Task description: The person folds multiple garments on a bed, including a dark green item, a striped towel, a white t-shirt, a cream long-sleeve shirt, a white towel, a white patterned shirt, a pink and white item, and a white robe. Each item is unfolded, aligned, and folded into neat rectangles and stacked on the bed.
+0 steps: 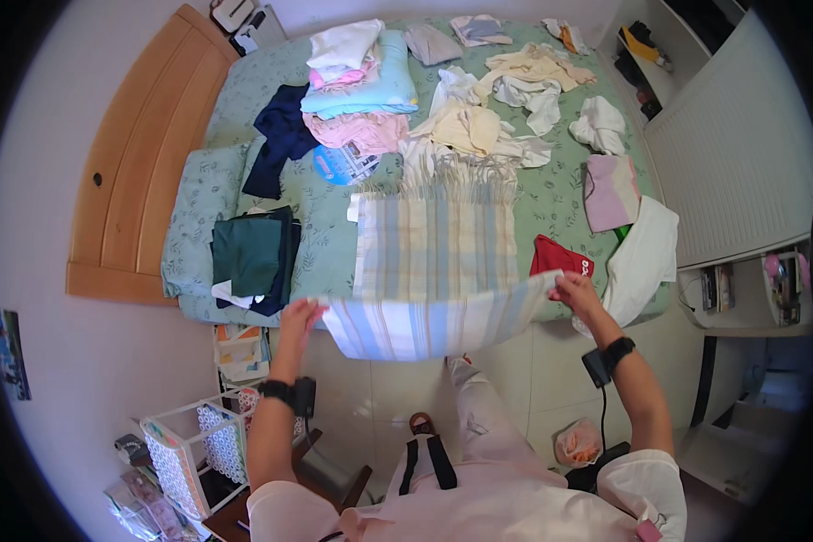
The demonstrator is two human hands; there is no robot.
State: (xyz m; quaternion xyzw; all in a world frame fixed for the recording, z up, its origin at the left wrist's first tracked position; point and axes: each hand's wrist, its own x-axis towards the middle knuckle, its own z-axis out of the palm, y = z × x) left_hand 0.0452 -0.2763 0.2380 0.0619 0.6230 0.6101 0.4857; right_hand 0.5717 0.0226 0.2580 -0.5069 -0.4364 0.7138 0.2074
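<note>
A striped scarf (438, 239) in pale blue, beige and white stretches over the near part of the bed, its long fringe pointing to the far side. Its near end is lifted off the mattress edge and sags between my hands. My left hand (302, 316) pinches one near corner, and my right hand (576, 291) pinches the other. Just beyond my right hand lies a folded red garment (560, 257). A dark green folded garment (246, 256) tops a stack of dark clothes beyond my left hand.
Piled bedding (370, 86) and a navy garment (283, 135) lie on the green bed (320, 239). Cream clothes (465, 126) touch the fringe. White trousers (645, 253) hang off the right edge. A wooden headboard (153, 154) stands left, a white rack (194, 452) lower left, a bag (578, 443) on the floor.
</note>
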